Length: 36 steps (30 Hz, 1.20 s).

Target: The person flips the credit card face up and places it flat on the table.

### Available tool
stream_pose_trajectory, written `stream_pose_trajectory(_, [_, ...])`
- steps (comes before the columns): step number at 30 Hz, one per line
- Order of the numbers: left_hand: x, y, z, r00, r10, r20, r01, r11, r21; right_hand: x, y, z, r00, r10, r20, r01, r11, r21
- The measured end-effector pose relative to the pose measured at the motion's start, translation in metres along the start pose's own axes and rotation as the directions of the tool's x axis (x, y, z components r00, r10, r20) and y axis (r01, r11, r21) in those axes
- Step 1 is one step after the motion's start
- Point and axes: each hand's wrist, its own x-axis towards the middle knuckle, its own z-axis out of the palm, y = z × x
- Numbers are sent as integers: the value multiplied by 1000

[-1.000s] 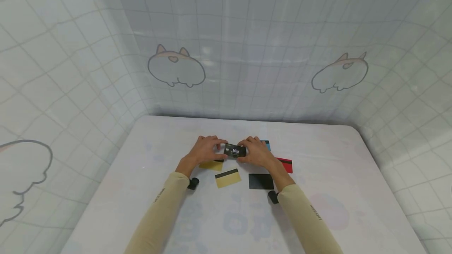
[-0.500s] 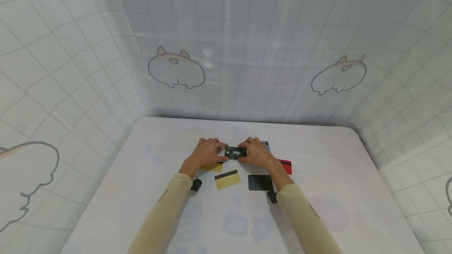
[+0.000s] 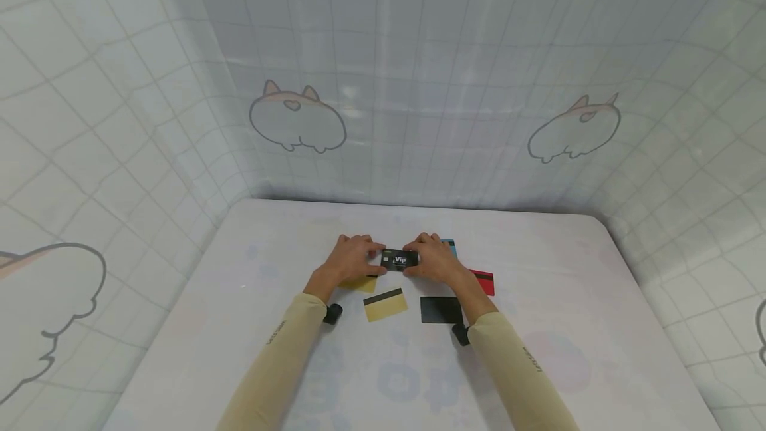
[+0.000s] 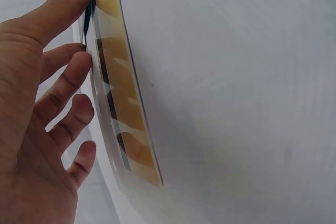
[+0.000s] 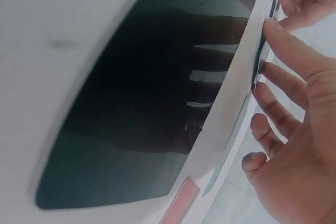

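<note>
Head view. Black card marked "Vip" [image 3: 399, 259]: held between both hands just above the counter [image 3: 251, 298], level, printed face up toward the camera; left hand [image 3: 350, 259] takes its left short end, right hand [image 3: 432, 259] its right short end, fingertips pinching the edges so the face stays uncovered. Each grip is narrow, closed on the card's end only. Gold card with black stripe [image 3: 385, 303]: flat on the counter, nearer the person than the grips, between the two forearms. A second gold card [image 3: 359, 282]: flat, partly under the left hand. Plain black card [image 3: 441, 310]: flat, just beside the right wrist on its inner side. Red card with dark stripe [image 3: 485, 281]: flat, outward of the right hand. Blue card [image 3: 450, 245]: only a corner shows beyond the right hand. The loose cards lie apart, none overlapping, each showing its own face

Left wrist view. Left hand [image 4: 37, 108]: thumb pressed on the thin dark edge of the held card [image 4: 87, 14], fingers curled beneath it; a gold card [image 4: 123, 93] lies flat on the counter just past the fingertips, seen edge-on and stretched by the lens

Right wrist view. Right hand [image 5: 294, 129]: thumb and fingertips meet the held card's edge, which is hard to make out here; the plain black card [image 5: 157, 114] fills the counter beside the palm, glossy enough to mirror the fingers; a strip of the red card [image 5: 181, 203] shows at the lower edge
</note>
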Motion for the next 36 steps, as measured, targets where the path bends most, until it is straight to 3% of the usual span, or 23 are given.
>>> stream_pose_trajectory(36, [-4,-7,4,1000,-8,14,10,995,-101,-4,0,4,999,51,0,-51,996,69])
